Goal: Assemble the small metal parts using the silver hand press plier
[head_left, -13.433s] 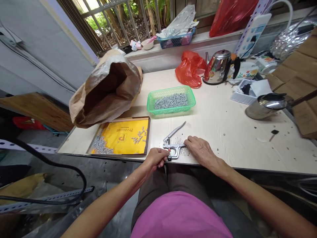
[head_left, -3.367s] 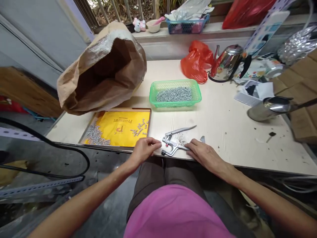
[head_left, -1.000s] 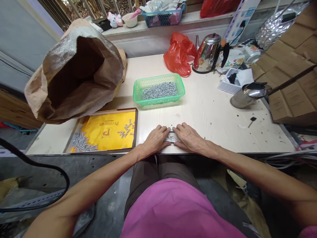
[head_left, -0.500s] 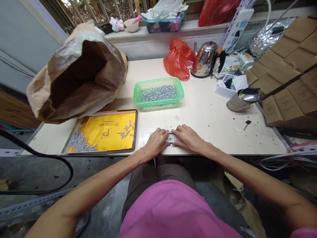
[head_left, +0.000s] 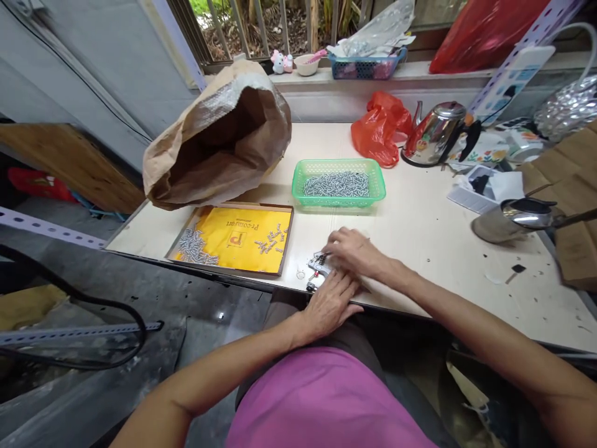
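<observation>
A small grey metal device (head_left: 318, 270) with a dark coil spring and a red part lies at the table's front edge. My left hand (head_left: 330, 303) rests palm down at its right side, fingers stretched out and thumb apart. Whether those fingers touch the device is hidden. Just beyond, my right hand (head_left: 353, 251) is bent over the device's far end; its fingers are smeared by motion, and any grip is unclear. A small clear round piece (head_left: 301, 274) sits left of the device.
A shallow tray (head_left: 288, 239) with a yellow lining and loose screws lies to the left. Behind are a green basket (head_left: 339, 201) of small metal parts and an open brown paper sack (head_left: 163, 168). A kettle (head_left: 433, 134) and a metal jug (head_left: 494, 223) stand to the right.
The view has swung left, so the table things sit further right. My hands, earlier side by side around a small piece, now overlap, the left nearer me. The grey device now shows beside them.
</observation>
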